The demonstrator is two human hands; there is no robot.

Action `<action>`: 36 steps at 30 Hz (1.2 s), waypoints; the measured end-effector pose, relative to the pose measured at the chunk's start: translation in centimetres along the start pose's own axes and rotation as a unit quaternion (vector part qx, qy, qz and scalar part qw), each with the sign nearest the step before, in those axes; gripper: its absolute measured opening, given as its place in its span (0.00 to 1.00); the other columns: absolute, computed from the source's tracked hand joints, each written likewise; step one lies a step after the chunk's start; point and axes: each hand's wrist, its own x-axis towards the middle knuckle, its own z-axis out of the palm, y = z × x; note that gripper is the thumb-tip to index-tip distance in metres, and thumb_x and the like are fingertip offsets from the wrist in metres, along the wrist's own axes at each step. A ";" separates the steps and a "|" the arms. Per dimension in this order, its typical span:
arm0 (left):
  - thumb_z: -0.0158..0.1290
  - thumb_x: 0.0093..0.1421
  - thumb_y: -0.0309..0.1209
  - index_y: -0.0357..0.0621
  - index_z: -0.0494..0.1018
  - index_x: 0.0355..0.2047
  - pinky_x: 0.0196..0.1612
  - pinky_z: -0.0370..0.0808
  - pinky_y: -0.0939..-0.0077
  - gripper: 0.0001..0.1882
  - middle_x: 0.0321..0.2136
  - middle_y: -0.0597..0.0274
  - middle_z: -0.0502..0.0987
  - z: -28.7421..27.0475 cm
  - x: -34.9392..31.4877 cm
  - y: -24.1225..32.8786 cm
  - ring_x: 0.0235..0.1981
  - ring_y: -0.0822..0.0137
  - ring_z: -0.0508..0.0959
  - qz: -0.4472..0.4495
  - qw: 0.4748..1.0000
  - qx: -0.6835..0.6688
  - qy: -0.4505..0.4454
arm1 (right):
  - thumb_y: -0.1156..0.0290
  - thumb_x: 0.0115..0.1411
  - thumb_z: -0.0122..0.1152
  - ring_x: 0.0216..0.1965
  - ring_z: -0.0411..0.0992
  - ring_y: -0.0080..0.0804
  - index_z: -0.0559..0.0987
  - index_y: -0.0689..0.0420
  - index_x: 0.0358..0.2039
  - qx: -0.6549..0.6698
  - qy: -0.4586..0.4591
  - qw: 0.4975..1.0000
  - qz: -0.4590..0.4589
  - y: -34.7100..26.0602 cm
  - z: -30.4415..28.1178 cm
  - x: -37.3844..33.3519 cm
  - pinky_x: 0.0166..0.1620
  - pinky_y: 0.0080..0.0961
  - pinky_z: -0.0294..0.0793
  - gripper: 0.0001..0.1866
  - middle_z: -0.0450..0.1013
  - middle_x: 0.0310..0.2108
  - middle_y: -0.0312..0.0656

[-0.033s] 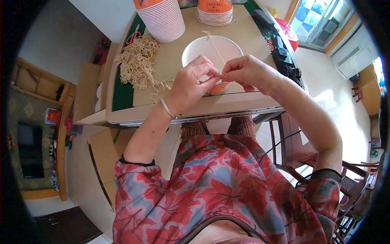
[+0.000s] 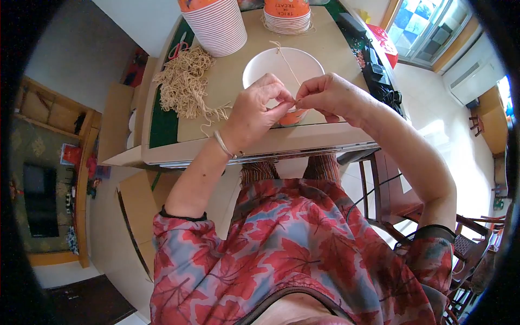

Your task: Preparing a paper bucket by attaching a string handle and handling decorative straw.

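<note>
A white-lined paper cup (image 2: 257, 67) with an orange outside stands near the table's front edge. Its far rim carries a knotted beige string (image 2: 287, 62), which runs across the opening to my fingers. At the near rim my left hand (image 2: 264, 103) pinches the string's end between thumb and forefinger. My right hand (image 2: 323, 98) meets it there, its fingertips closed on the same string; the exact spot between the fingers is hidden. To the left lies a tangled heap of cut beige strings (image 2: 187, 81).
Behind the heap are red-handled scissors (image 2: 177, 50). A tall stack of nested paper cups (image 2: 216, 30) and a shorter cup stack with strings (image 2: 287, 19) stand at the back. Black cables and adapters (image 2: 376, 73) line the right edge. An open cardboard box (image 2: 116, 122) adjoins the table's left side.
</note>
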 end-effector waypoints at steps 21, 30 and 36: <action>0.60 0.52 0.25 0.44 0.77 0.30 0.40 0.74 0.64 0.05 0.32 0.62 0.75 0.5 -0.3 0.7 0.33 0.58 0.78 0.042 0.995 0.094 0.015 | 0.67 0.61 0.63 0.15 0.61 0.13 0.82 0.58 0.34 -0.059 0.019 0.998 0.006 -0.4 0.3 -0.7 0.17 0.12 0.59 0.07 0.73 0.24 0.30; 0.60 0.56 0.21 0.40 0.78 0.33 0.33 0.83 0.77 0.05 0.33 0.63 0.76 0.5 -0.6 0.5 0.34 0.68 0.80 0.045 0.991 0.126 0.010 | 0.68 0.61 0.62 0.16 0.60 0.12 0.81 0.56 0.31 -0.035 0.013 0.999 -0.009 0.0 0.3 -0.4 0.17 0.12 0.57 0.06 0.69 0.21 0.27; 0.58 0.58 0.25 0.37 0.79 0.35 0.37 0.81 0.75 0.05 0.33 0.58 0.75 0.7 -0.7 1.2 0.33 0.63 0.81 -0.038 0.999 -0.015 0.026 | 0.70 0.61 0.61 0.18 0.58 0.11 0.80 0.56 0.30 -0.008 0.018 1.000 -0.024 0.9 0.4 -0.2 0.18 0.12 0.55 0.04 0.67 0.21 0.26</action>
